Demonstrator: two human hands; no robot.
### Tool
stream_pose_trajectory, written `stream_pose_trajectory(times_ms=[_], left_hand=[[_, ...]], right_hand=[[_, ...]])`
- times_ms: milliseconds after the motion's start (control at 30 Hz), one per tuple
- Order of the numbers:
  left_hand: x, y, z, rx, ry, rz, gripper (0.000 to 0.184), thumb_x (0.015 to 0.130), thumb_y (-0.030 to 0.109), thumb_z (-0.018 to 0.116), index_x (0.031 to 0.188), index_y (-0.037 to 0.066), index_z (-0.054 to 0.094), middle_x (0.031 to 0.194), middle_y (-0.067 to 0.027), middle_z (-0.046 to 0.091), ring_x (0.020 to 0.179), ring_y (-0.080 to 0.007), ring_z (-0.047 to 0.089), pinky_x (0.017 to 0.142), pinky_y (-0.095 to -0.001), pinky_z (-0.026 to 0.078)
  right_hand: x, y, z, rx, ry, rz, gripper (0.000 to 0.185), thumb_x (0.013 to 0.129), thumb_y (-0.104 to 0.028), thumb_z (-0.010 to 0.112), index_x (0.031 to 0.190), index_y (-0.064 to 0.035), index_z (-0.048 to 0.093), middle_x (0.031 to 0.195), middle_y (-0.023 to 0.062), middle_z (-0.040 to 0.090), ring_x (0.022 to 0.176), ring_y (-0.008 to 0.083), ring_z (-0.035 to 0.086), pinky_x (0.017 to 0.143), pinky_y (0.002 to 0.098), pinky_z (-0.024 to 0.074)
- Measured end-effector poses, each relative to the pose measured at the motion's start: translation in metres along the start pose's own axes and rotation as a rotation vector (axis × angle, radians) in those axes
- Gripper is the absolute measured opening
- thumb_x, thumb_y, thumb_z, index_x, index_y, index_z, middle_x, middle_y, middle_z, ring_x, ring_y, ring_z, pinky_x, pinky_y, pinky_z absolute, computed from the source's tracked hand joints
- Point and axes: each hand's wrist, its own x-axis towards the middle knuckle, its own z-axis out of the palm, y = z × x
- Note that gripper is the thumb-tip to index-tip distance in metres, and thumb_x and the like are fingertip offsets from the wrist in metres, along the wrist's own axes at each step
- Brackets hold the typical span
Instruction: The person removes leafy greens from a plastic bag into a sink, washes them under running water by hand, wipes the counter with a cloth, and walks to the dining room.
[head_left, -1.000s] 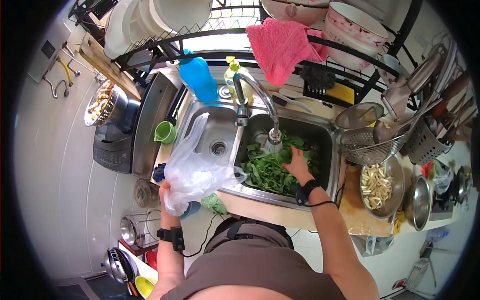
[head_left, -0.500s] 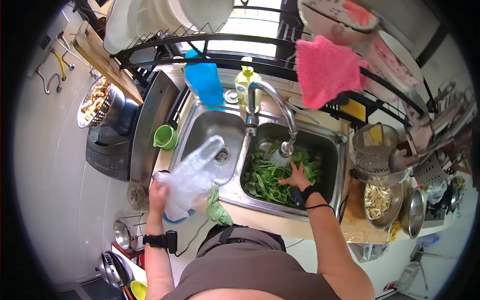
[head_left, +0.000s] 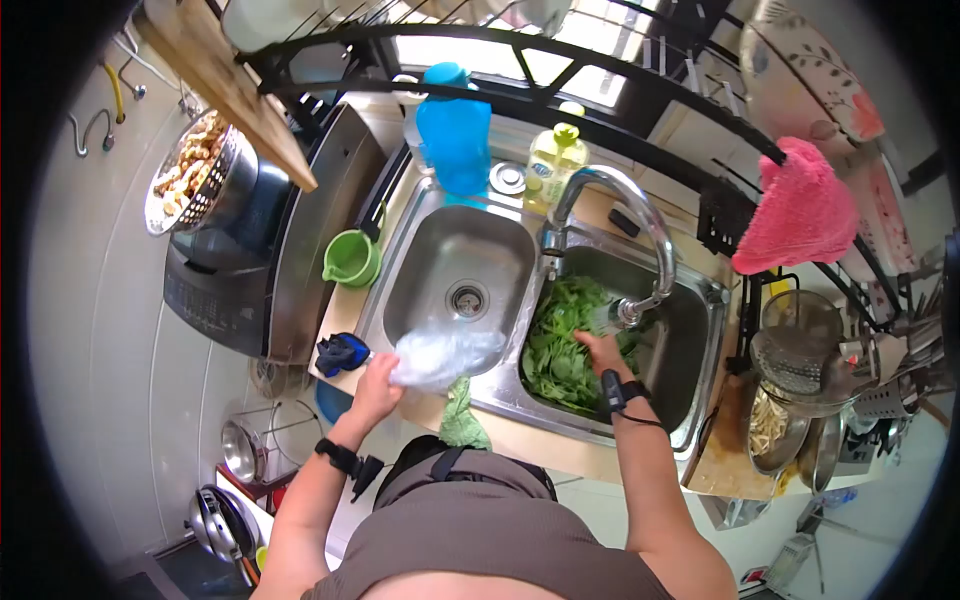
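Observation:
At the counter's front edge my left hand (head_left: 376, 390) is closed on a crumpled clear plastic bag (head_left: 450, 358), which stretches over the left basin (head_left: 420, 265). My right hand (head_left: 603, 354) is in the right basin (head_left: 685, 400), among leafy greens (head_left: 560, 350). Its thumb side shows, but the other fingers are mostly hidden by the leaves. The curved faucet (head_left: 665, 240) ends just above this hand, with water coming from its head. A green patterned cloth (head_left: 462, 415) hangs over the counter edge beside the bag.
Behind the sink stand a blue bottle (head_left: 455, 140) and a dish soap bottle (head_left: 557, 165). A green cup (head_left: 352, 258) sits left of the sink. A pink towel (head_left: 800, 215) hangs from the black rack (head_left: 590, 95). At right, a bowl (head_left: 775, 430) holds pale cut strips.
My left hand has swung the bag down and to the right, laying it lower across the left basin. My right hand's spread fingers have gone into the greens. The camera view has shifted.

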Motion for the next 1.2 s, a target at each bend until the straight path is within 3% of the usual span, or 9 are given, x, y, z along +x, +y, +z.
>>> stream_pose_trajectory(times_ms=[167,267,367,433,533,600,800,1033,1200], left_hand=[[0.013,0.012,-0.008,-0.084,-0.089,-0.008,0.043,0.073,0.014,0.069,0.113,0.002,0.057,0.115,-0.0185,0.055,0.103,-0.0384,0.057,0.088,-0.0416,0.049],[-0.009,0.05,-0.004,0.003,-0.244,0.016,0.057,0.07,0.023,0.075,0.12,0.005,0.055,0.126,-0.0225,0.047,0.111,-0.0427,0.051,0.093,-0.0455,0.048],[-0.03,0.087,0.01,0.175,-0.291,0.028,0.073,0.064,0.031,0.08,0.126,0.006,0.052,0.134,-0.0288,0.038,0.116,-0.0472,0.047,0.099,-0.0484,0.044],[-0.041,0.097,0.024,0.221,-0.265,0.005,0.082,0.06,0.035,0.082,0.128,0.004,0.05,0.135,-0.0327,0.034,0.117,-0.049,0.047,0.103,-0.0487,0.041],[-0.042,0.092,0.058,0.274,-0.114,0.038,0.068,0.062,0.028,0.08,0.12,0.004,0.055,0.127,-0.0262,0.045,0.113,-0.0444,0.051,0.098,-0.0467,0.045],[-0.038,0.081,0.06,-0.02,-0.216,0.001,0.049,0.067,0.012,0.071,0.113,0.005,0.058,0.12,-0.0214,0.051,0.107,-0.0419,0.054,0.093,-0.0457,0.047],[-0.013,0.038,-0.041,0.359,0.335,0.007,0.04,0.065,0.002,0.064,0.104,0.004,0.059,0.111,-0.0177,0.057,0.104,-0.0374,0.053,0.092,-0.0454,0.043],[-0.007,-0.014,-0.037,0.437,0.024,-0.267,0.067,0.065,0.023,0.072,0.129,0.009,0.054,0.146,-0.0199,0.033,0.136,-0.0383,0.031,0.112,-0.0468,0.03],[-0.013,-0.036,-0.061,-0.06,0.073,-0.243,0.068,0.067,0.032,0.075,0.129,0.009,0.056,0.15,-0.0191,0.032,0.139,-0.0348,0.03,0.114,-0.0429,0.026]], right_hand=[[-0.006,-0.024,-0.02,0.06,-0.022,-0.008,0.069,0.075,-0.026,0.083,0.129,0.002,0.05,0.125,0.0168,0.056,0.114,0.0298,0.054,0.098,0.0463,0.0409],[-0.014,-0.004,-0.037,-0.671,0.106,0.019,0.109,0.068,-0.044,0.084,0.149,-0.0022,0.023,0.152,0.0269,0.021,0.138,0.0434,0.027,0.111,0.0496,0.0285],[-0.036,-0.011,-0.035,-0.892,0.109,-0.063,0.108,0.07,-0.04,0.082,0.15,-0.0029,0.019,0.155,0.0267,0.011,0.138,0.047,0.022,0.112,0.0497,0.0258],[-0.043,-0.015,-0.03,-0.768,0.076,-0.314,0.082,0.071,-0.024,0.08,0.14,-0.0044,0.041,0.144,0.0216,0.04,0.134,0.0371,0.037,0.108,0.044,0.0332],[-0.049,-0.024,-0.009,-0.863,0.074,-0.477,0.068,0.072,-0.019,0.079,0.132,-0.0033,0.05,0.131,0.0179,0.054,0.124,0.0321,0.049,0.103,0.0413,0.0381],[-0.044,-0.034,0.001,-0.742,0.023,-0.44,0.065,0.073,-0.018,0.079,0.13,-0.003,0.051,0.127,0.0171,0.056,0.12,0.0309,0.051,0.1,0.0405,0.0394],[-0.029,-0.057,-0.009,-0.325,-0.065,-0.247,0.043,0.085,-0.018,0.073,0.121,-0.0016,0.056,0.118,0.0076,0.06,0.103,0.02,0.057,0.088,0.0334,0.0453],[-0.055,-0.088,0.031,-0.274,-0.339,-0.221,0.04,0.087,-0.016,0.069,0.122,-0.0017,0.058,0.118,0.0102,0.062,0.099,0.0186,0.063,0.085,0.0298,0.0513],[-0.069,-0.145,0.066,-0.109,-0.243,-0.368,0.044,0.089,-0.012,0.065,0.13,-0.002,0.05,0.119,0.0087,0.059,0.083,0.0134,0.064,0.068,0.0258,0.0519]])
